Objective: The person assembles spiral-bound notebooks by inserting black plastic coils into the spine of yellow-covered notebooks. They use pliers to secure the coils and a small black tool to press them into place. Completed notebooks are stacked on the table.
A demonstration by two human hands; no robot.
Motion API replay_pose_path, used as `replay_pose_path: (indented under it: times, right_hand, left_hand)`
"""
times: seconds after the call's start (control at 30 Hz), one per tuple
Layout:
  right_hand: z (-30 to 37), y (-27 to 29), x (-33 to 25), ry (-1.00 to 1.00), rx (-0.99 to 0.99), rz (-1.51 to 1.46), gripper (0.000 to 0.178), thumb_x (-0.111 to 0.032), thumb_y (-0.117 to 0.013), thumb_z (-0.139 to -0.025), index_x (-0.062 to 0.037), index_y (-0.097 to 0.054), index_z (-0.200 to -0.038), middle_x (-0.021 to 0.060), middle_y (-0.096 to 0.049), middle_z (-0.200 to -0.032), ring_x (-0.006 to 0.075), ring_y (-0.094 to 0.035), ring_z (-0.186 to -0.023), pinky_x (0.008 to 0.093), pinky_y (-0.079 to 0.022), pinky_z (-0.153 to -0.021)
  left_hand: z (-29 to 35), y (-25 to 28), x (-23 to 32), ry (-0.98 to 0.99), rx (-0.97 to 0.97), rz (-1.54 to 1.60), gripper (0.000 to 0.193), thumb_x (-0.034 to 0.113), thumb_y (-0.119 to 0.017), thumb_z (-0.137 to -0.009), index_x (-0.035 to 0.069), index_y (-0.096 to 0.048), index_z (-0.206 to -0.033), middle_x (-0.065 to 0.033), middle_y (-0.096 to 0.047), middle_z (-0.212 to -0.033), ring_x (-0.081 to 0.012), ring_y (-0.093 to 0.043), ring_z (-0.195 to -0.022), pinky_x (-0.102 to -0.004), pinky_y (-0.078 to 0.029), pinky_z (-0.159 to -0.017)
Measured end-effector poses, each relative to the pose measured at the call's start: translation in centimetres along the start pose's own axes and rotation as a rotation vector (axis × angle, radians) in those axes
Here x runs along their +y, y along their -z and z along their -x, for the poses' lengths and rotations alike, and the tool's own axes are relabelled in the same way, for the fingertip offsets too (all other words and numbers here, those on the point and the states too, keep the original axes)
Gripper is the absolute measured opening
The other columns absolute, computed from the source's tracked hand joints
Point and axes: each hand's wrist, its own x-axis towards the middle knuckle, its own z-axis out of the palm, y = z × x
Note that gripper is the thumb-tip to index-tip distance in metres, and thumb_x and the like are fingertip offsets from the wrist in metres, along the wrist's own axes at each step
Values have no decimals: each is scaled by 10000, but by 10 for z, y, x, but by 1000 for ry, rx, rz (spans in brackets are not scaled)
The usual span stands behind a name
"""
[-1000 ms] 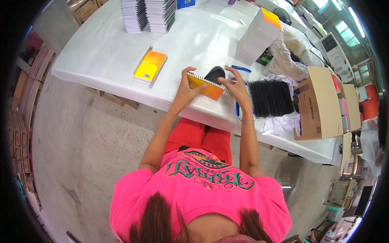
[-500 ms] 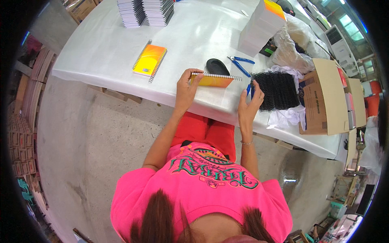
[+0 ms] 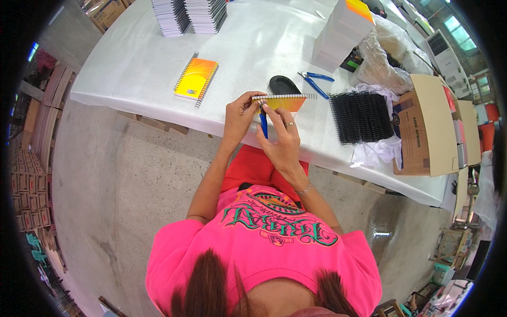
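I see open cardbd box (image 3: pixel 430 129) at RH end of counter (image 3: pixel 259 47), clear plastic bag (image 3: pixel 393 74) near it, white unit (image 3: pixel 450 59) w/ dark grille in bkgd; brown cartons (image 3: pixel 110 15) top L, concrete flr (image 3: pixel 148 201) below.

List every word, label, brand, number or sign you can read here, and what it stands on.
Wording described, not copied.
Pink short-sleeved shirt: large green decorative lettering.
Brown cardboard box with raised flaps: dark printed lettering.
Flat yellow-orange spiral-bound notebook: small printed mark, too small to read.
Held yellow-orange spiral notebook: no lettering visible.
Distant brown box: print too blurred.
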Motion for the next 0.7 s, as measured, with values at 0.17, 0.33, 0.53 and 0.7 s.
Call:
replay_pose_path:
  times: [0.17,0.33,0.53,0.7]
  right_hand:
    - [2,-5,2,21,-24,24,548,-75,-751,-752,-89,-629,-1286,165,-598,-1144,322,-623,-1027,398,-518,-869]
    - [3,-6,7,25,-33,37,536,-60,-738,-764,-91,-629,-1288,158,-606,-1132,316,-638,-991,391,-530,-839]
    - [1,-4,4,0,-65,-18,468,-59,-715,-800,-65,-633,-1260,152,-615,-1093,285,-661,-907,363,-546,-762]
    - [-10,7,11,-695,-269,-928,373,-112,-658,-905,8,-594,-1252,140,-640,-1046,245,-692,-789,357,-580,-685]
  left_hand:
    - [2,-4,-3,-71,76,10,202,33,-586,-942,-12,-682,-1114,-86,-743,-921,-90,-677,-827,-236,-542,-722]
    - [4,-8,5,-81,86,-100,204,30,-573,-943,-15,-677,-1113,-93,-752,-910,-99,-691,-823,-246,-544,-715]
    - [8,-10,6,-129,131,-223,196,23,-566,-937,6,-676,-1099,-108,-751,-898,-119,-707,-790,-264,-544,-675]
    - [11,-15,2,-206,181,-334,203,10,-563,-928,18,-662,-1104,-119,-747,-908,-186,-730,-767,-292,-553,-657]
